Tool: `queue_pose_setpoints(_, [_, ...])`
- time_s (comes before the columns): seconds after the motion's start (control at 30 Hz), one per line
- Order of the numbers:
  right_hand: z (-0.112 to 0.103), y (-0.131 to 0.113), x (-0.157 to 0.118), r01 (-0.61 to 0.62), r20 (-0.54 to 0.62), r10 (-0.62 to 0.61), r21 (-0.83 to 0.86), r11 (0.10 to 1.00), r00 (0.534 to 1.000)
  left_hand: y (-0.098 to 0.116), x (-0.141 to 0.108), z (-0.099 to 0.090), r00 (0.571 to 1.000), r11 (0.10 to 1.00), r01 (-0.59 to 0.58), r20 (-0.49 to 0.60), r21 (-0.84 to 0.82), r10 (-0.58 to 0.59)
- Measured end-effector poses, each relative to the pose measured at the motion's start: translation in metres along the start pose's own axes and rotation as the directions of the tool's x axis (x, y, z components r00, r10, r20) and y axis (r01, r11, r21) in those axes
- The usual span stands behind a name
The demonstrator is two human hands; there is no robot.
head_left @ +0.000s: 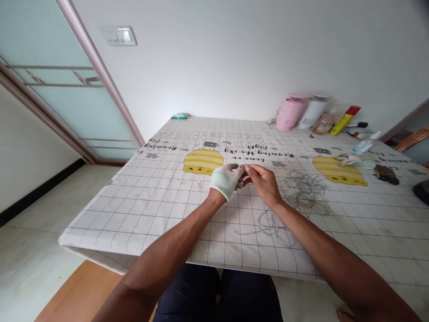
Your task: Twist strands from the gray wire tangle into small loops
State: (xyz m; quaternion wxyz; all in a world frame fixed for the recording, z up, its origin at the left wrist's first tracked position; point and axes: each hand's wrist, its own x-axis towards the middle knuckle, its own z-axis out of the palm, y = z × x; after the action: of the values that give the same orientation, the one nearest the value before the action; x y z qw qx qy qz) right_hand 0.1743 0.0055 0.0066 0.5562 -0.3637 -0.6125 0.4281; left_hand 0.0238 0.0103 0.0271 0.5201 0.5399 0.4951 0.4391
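A small pinched object (241,167), too fine to identify at this resolution, sits at the fingertips above the middle of the table, between the two hands. The right hand (263,183) is bare. Its thumb and forefinger (247,168) are closed together on the object, with the other fingers loosely curled. The left hand (226,181) wears a pale green-white knit glove (223,181) and is held directly beside the right hand, its fingers curled toward the object. Whether these gloved fingers grip it cannot be determined.

A loose tangle of thin grey wire (303,192) lies on the table to the right of the right hand, with loops extending toward the near edge.

The table is covered by a white grid-printed sheet (150,210) bearing yellow striped cartoon bees (203,161). The printed words, upside down from this view, read "Come on", "Roaming the sky" and "High".

At the far edge stand a pink container (290,114), a white container (311,112), a clear bottle (323,123) and a yellow-and-red box (345,120). A crumpled cloth (348,159) and a dark pouch (386,174) lie at the right. A frosted-glass sliding door (67,103) stands at the left.
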Motion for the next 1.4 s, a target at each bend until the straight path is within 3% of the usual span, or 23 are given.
queue_pose_setpoints(0.3, [-0.004, 0.004, 0.002, -0.053, -0.083, 0.059, 0.072, 0.996, 0.995, 0.006, -0.006, 0.007, 0.997, 0.998, 0.064, 0.044, 0.010, -0.064])
queue_pose_setpoints(0.63, [-0.002, 0.006, 0.001, -0.094, -0.097, 0.104, 0.098, 0.991, 0.990, -0.007, 0.003, 0.003, 0.997, 0.945, 0.070, 0.005, 0.321, -0.075])
queue_pose_setpoints(0.7, [-0.003, 0.006, 0.000, -0.087, -0.089, 0.095, 0.090, 0.992, 0.992, -0.004, 0.001, 0.000, 0.999, 0.876, -0.004, 0.034, 0.483, -0.015])
queue_pose_setpoints(0.8, [-0.004, 0.004, -0.001, -0.073, -0.083, 0.078, 0.061, 0.995, 0.993, 0.001, -0.006, -0.003, 0.981, 0.577, -0.195, 0.144, 0.793, 0.133])
queue_pose_setpoints(0.9, [-0.004, 0.002, -0.002, -0.070, -0.090, 0.072, 0.022, 0.997, 0.993, 0.005, -0.012, -0.002, 0.965, 0.352, -0.247, 0.196, 0.903, 0.174])
queue_pose_setpoints(1.17, [0.000, 0.001, -0.003, -0.083, -0.103, 0.086, 0.030, 0.996, 0.991, 0.000, -0.009, 0.000, 0.958, 0.241, -0.274, 0.242, 0.931, 0.156])
queue_pose_setpoints(1.23, [-0.002, -0.001, -0.001, -0.115, -0.075, 0.119, 0.057, 0.992, 0.990, -0.003, -0.007, -0.003, 0.949, 0.273, -0.301, 0.261, 0.914, 0.176])
queue_pose_setpoints(1.27, [-0.004, -0.002, 0.000, -0.129, -0.055, 0.133, 0.064, 0.989, 0.990, -0.004, -0.006, -0.004, 0.951, 0.342, -0.301, 0.252, 0.890, 0.179])
queue_pose_setpoints(1.4, [-0.012, -0.005, 0.004, -0.143, -0.017, 0.144, 0.066, 0.988, 0.989, -0.002, -0.005, -0.003, 0.988, 0.836, -0.129, 0.138, 0.534, 0.065])
